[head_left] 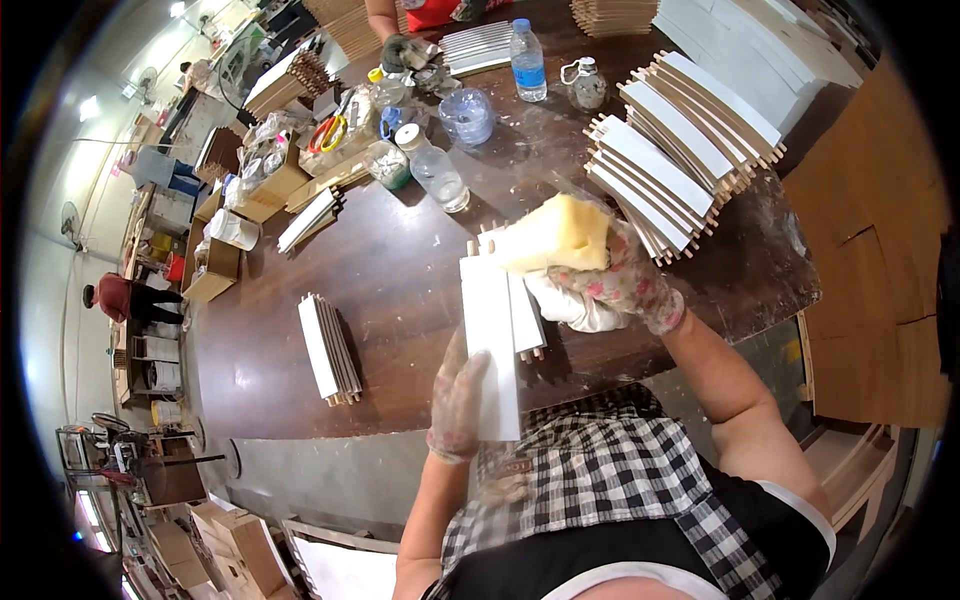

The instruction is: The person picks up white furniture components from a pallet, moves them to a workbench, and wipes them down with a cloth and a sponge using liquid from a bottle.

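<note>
My left hand (458, 400), in a thin clear glove, holds the near end of a long white panel (491, 330) that has wooden dowels at its far end. My right hand (620, 280), in a flowered glove, grips a yellow sponge block (555, 235) pressed against the panel's far end. A white cloth (575, 305) lies bunched under that hand. Two more white panels (527, 315) lie on the dark brown table (400, 260) just beneath the held one.
A small stack of white panels (330, 348) lies to my left. Large stacks of curved white panels (685, 150) stand at the right. Bottles (528, 60), jars, tape and cardboard boxes (265, 190) crowd the far side. Another person's gloved hand (397, 50) works across the table.
</note>
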Demonstrator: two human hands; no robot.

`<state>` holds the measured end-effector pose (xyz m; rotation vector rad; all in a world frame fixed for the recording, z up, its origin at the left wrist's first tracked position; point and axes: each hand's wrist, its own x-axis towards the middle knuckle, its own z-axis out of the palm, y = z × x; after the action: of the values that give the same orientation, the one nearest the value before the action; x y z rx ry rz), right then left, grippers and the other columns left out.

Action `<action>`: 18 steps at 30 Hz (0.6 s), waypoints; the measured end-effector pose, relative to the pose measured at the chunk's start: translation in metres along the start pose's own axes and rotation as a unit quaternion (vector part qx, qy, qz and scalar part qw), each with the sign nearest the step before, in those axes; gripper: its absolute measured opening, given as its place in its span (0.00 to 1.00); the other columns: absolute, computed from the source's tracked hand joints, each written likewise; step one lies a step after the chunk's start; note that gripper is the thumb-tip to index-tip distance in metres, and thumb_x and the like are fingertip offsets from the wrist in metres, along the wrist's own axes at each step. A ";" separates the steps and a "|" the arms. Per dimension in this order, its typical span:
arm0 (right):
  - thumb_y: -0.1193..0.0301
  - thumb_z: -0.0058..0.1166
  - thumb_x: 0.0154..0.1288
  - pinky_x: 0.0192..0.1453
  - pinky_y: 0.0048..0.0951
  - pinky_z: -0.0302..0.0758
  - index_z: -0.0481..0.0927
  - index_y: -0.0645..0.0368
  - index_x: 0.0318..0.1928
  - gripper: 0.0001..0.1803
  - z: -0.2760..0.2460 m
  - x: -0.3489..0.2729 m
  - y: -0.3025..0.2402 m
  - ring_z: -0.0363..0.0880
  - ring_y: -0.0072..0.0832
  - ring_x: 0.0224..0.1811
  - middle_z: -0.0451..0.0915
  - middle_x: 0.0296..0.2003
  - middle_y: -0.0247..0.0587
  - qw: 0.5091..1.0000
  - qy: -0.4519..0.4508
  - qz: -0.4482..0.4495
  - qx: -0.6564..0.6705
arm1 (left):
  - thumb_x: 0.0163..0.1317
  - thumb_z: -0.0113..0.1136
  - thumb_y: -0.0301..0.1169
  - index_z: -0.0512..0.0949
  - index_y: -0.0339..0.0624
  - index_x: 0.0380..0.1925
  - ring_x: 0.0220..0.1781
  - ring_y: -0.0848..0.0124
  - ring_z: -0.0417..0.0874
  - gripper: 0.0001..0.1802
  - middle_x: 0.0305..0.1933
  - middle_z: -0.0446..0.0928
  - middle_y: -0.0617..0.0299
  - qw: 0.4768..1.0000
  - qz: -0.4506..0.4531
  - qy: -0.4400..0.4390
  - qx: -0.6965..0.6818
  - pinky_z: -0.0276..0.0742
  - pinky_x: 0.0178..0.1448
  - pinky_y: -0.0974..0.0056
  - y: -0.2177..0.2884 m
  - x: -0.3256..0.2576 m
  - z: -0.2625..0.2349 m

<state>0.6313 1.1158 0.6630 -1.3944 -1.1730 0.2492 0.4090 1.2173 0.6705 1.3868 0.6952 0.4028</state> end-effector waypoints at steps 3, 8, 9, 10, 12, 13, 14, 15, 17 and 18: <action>0.70 0.66 0.54 0.52 0.26 0.78 0.70 0.61 0.54 0.27 -0.014 0.008 0.000 0.79 0.27 0.46 0.79 0.45 0.41 0.980 -0.009 0.161 0.120 | 0.63 0.49 0.35 0.60 0.28 0.63 0.55 0.67 0.72 0.31 0.58 0.70 0.49 1.000 0.015 0.003 -0.001 0.67 0.59 0.65 0.006 -0.004 0.006; 0.68 0.63 0.57 0.48 0.24 0.80 0.70 0.64 0.54 0.26 -0.023 -0.011 0.024 0.80 0.28 0.44 0.78 0.47 0.46 0.823 -0.032 0.270 0.498 | 0.62 0.52 0.34 0.59 0.27 0.64 0.60 0.65 0.69 0.33 0.61 0.68 0.49 0.999 0.010 0.006 0.032 0.64 0.62 0.64 0.006 -0.009 0.009; 0.65 0.62 0.58 0.47 0.24 0.81 0.70 0.64 0.54 0.26 -0.022 -0.009 0.024 0.80 0.29 0.44 0.78 0.47 0.47 0.824 -0.054 0.253 0.504 | 0.62 0.52 0.34 0.59 0.27 0.64 0.60 0.65 0.69 0.33 0.61 0.68 0.49 1.000 0.010 0.008 0.029 0.64 0.62 0.64 0.008 -0.010 0.011; 0.63 0.62 0.59 0.47 0.24 0.81 0.70 0.64 0.54 0.27 -0.021 -0.006 0.022 0.81 0.30 0.44 0.78 0.48 0.48 0.825 -0.075 0.235 0.509 | 0.62 0.52 0.34 0.59 0.27 0.64 0.61 0.65 0.69 0.32 0.62 0.67 0.49 0.999 0.004 0.006 0.031 0.64 0.62 0.64 0.009 -0.010 0.011; 0.61 0.63 0.58 0.47 0.25 0.81 0.70 0.65 0.54 0.29 -0.019 -0.002 0.001 0.81 0.30 0.44 0.78 0.49 0.48 0.969 -0.027 0.138 0.202 | 0.62 0.52 0.33 0.59 0.27 0.63 0.61 0.65 0.69 0.32 0.62 0.67 0.50 0.999 -0.006 0.005 0.036 0.64 0.62 0.64 0.010 -0.010 0.011; 0.67 0.66 0.54 0.46 0.26 0.81 0.71 0.64 0.53 0.28 -0.024 -0.002 0.007 0.81 0.29 0.43 0.79 0.46 0.45 0.983 -0.058 0.087 0.148 | 0.62 0.52 0.33 0.59 0.27 0.63 0.61 0.65 0.68 0.32 0.63 0.67 0.50 0.999 -0.003 0.004 0.038 0.64 0.62 0.64 0.009 -0.010 0.010; 0.70 0.68 0.51 0.45 0.25 0.80 0.73 0.64 0.51 0.27 -0.016 0.002 0.001 0.81 0.27 0.42 0.81 0.42 0.41 0.992 -0.034 0.060 0.107 | 0.62 0.52 0.33 0.60 0.27 0.63 0.61 0.65 0.68 0.32 0.63 0.67 0.50 0.999 -0.001 0.004 0.040 0.64 0.62 0.64 0.008 -0.010 0.010; 0.71 0.68 0.51 0.46 0.25 0.80 0.73 0.65 0.50 0.26 -0.013 0.004 -0.009 0.81 0.26 0.43 0.81 0.42 0.41 0.997 -0.035 0.053 0.054 | 0.62 0.52 0.33 0.60 0.27 0.63 0.61 0.65 0.68 0.32 0.63 0.67 0.50 0.999 0.001 0.002 0.042 0.64 0.62 0.64 0.007 -0.010 0.009; 0.69 0.66 0.53 0.47 0.26 0.80 0.73 0.66 0.49 0.24 -0.013 0.006 -0.004 0.82 0.27 0.42 0.82 0.41 0.42 0.999 -0.039 0.030 -0.004 | 0.62 0.52 0.34 0.60 0.28 0.63 0.62 0.65 0.68 0.32 0.63 0.66 0.50 0.999 -0.010 0.007 0.036 0.64 0.63 0.64 0.005 -0.011 0.009; 0.67 0.65 0.55 0.47 0.28 0.81 0.73 0.67 0.48 0.23 -0.015 0.010 0.003 0.82 0.30 0.42 0.82 0.41 0.44 0.999 -0.040 0.010 -0.010 | 0.62 0.52 0.34 0.60 0.28 0.63 0.62 0.65 0.68 0.32 0.63 0.66 0.50 0.999 -0.012 0.007 0.034 0.64 0.63 0.64 0.006 -0.010 0.009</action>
<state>0.6488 1.1146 0.6686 -1.4259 -1.2297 0.3108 0.4088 1.2052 0.6788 1.4391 0.7432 0.3734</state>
